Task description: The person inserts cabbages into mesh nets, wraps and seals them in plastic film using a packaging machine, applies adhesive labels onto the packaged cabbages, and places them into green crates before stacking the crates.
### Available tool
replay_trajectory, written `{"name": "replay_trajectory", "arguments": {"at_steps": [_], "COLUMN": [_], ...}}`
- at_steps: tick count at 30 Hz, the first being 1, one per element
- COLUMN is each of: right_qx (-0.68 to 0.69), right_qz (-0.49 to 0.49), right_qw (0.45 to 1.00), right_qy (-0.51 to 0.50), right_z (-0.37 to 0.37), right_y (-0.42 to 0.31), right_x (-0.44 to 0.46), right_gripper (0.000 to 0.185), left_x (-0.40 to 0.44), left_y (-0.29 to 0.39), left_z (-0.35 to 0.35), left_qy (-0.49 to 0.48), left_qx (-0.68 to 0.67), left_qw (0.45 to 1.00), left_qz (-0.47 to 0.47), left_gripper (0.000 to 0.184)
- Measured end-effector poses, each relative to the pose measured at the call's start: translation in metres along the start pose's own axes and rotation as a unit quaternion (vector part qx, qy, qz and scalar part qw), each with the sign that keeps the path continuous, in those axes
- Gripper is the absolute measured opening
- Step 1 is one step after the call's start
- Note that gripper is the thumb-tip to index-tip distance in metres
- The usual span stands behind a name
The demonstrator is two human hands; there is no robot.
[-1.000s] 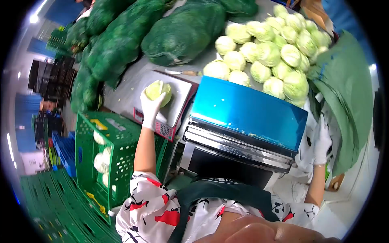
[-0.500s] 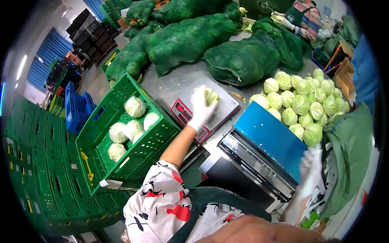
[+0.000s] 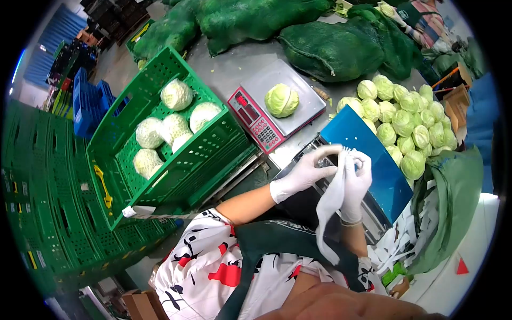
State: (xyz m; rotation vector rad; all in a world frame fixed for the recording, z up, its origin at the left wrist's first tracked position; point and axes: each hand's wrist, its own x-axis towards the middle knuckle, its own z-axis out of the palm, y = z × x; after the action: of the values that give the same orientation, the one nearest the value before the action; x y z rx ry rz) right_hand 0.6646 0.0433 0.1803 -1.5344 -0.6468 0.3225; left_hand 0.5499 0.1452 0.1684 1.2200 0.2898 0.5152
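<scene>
Strip of white material (image 3: 326, 205), soft and sleeve-like, held up over the near edge of the machine and hanging towards the apron. Gathered near its top by the curled fingers of the gloved right hand (image 3: 357, 184). At the same upper end, from the left, thumb and forefinger of the gloved left hand (image 3: 306, 173), bent round in a loose arch; cannot tell whether pinching it or only touching. Just beyond, the machine's blue panel (image 3: 392, 186).

Left of that, one bare cabbage (image 3: 281, 100) on the scale (image 3: 306, 109), clear of both hands; by the look of it, set down but not yet covered. Farther left, in the green crate (image 3: 229, 141), several whitish heads (image 3: 149, 133), apparently netted and so probably done. On the right, a large pile of bare cabbages (image 3: 405, 122), seemingly most of the work left. Beyond, on the far side, full green mesh sacks (image 3: 330, 50). At near right, more white strips (image 3: 405, 234) beside a green bag (image 3: 456, 186).
</scene>
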Motion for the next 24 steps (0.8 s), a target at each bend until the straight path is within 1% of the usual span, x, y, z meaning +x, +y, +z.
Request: {"name": "replay_trajectory", "arguments": {"at_steps": [1,2,3,4,5,6,7,8,9,10,11,12,13,14,15,16,17,18,19,20,21,22,23,24], "right_qx": [-0.069,-0.007,0.054,0.114,0.169,0.101,0.033,-0.025,0.209,0.251,0.289,0.324,0.289,0.246,0.200,0.283,0.362,0.548,0.401,0.426,0.406,0.385,0.341,0.296], "right_qz": [-0.072,-0.015,0.042,0.100,0.165,0.133,0.094,0.058,0.234,0.301,0.365,0.425,0.351,0.273,0.198,0.191,0.173,0.203,0.191,0.244,0.281,0.319,0.327,0.333], "right_qw": [0.995,1.000,0.998,0.988,0.970,0.980,0.984,0.973,0.912,0.863,0.804,0.735,0.777,0.817,0.852,0.861,0.860,0.756,0.853,0.836,0.831,0.824,0.828,0.829], "right_qy": [-0.011,-0.010,-0.010,-0.009,-0.062,-0.108,-0.148,-0.221,-0.263,-0.319,-0.370,-0.417,-0.435,-0.444,-0.442,-0.377,-0.315,-0.297,-0.276,-0.245,-0.256,-0.267,-0.302,-0.337], "right_z": [0.004,0.005,0.007,0.009,0.002,-0.001,-0.003,-0.010,-0.011,-0.011,-0.011,-0.010,-0.008,-0.006,-0.005,0.005,0.015,0.037,0.030,0.031,0.032,0.035,0.036,0.039], "right_y": [0.007,0.008,-0.001,-0.010,-0.021,-0.017,-0.013,-0.001,0.002,0.005,0.008,0.013,0.020,0.026,0.032,0.024,0.015,-0.025,-0.014,-0.005,0.008,0.017,0.021,0.021], "right_x": [0.000,0.000,0.003,0.007,0.016,0.016,0.016,0.018,0.016,0.011,0.005,0.002,0.013,0.023,0.034,0.042,0.051,0.056,0.061,0.061,0.062,0.063,0.068,0.072], "right_gripper": [0.022,0.025,0.028,0.031,0.029,0.032,0.036,0.037,0.036,0.035,0.034,0.033,0.028,0.025,0.026,0.030,0.035,0.036,0.043,0.042,0.039,0.037,0.033,0.030], "left_x": [-0.002,-0.005,-0.009,-0.011,-0.012,-0.012,-0.011,-0.014,-0.013,-0.013,-0.015,-0.018,-0.020,-0.028,-0.040,-0.038,-0.046,-0.046,-0.045,-0.045,-0.042,-0.030,-0.030,-0.032], "left_y": [-0.009,-0.018,-0.009,-0.010,-0.012,-0.012,0.002,0.019,0.028,0.033,0.036,0.024,0.016,0.008,0.005,0.010,0.003,0.002,0.002,0.002,0.005,0.025,0.020,0.015], "left_z": [-0.002,-0.003,-0.001,-0.007,-0.015,-0.023,-0.026,-0.029,-0.034,-0.041,-0.049,-0.058,-0.065,-0.061,-0.049,-0.056,-0.053,-0.061,-0.069,-0.077,-0.095,-0.090,-0.102,-0.117], "left_qy": [0.012,0.024,0.080,0.071,0.059,0.047,0.014,0.030,0.041,0.052,0.089,0.013,-0.063,-0.091,-0.102,-0.238,-0.167,-0.120,-0.073,-0.025,-0.007,0.028,0.032,0.035], "left_qx": [-0.004,-0.008,-0.007,-0.064,-0.120,-0.176,-0.292,-0.352,-0.363,-0.373,-0.370,-0.362,-0.349,-0.296,-0.180,0.000,-0.090,-0.076,-0.060,-0.043,-0.060,-0.130,-0.237,-0.340], "left_qw": [1.000,1.000,0.996,0.995,0.990,0.983,0.956,0.935,0.930,0.925,0.919,0.926,0.929,0.942,0.969,0.962,0.971,0.981,0.988,0.992,0.992,0.991,0.971,0.940], "left_qz": [-0.008,-0.016,-0.036,-0.034,-0.031,-0.029,-0.005,-0.023,-0.033,-0.044,-0.099,-0.104,-0.105,-0.130,-0.134,-0.135,-0.146,-0.135,-0.125,-0.115,-0.115,0.025,0.025,0.025], "left_gripper": [0.047,0.046,0.030,0.026,0.023,0.021,0.022,0.023,0.023,0.024,0.023,0.025,0.027,0.027,0.033,0.035,0.035,0.036,0.036,0.037,0.045,0.049,0.050,0.054]}}
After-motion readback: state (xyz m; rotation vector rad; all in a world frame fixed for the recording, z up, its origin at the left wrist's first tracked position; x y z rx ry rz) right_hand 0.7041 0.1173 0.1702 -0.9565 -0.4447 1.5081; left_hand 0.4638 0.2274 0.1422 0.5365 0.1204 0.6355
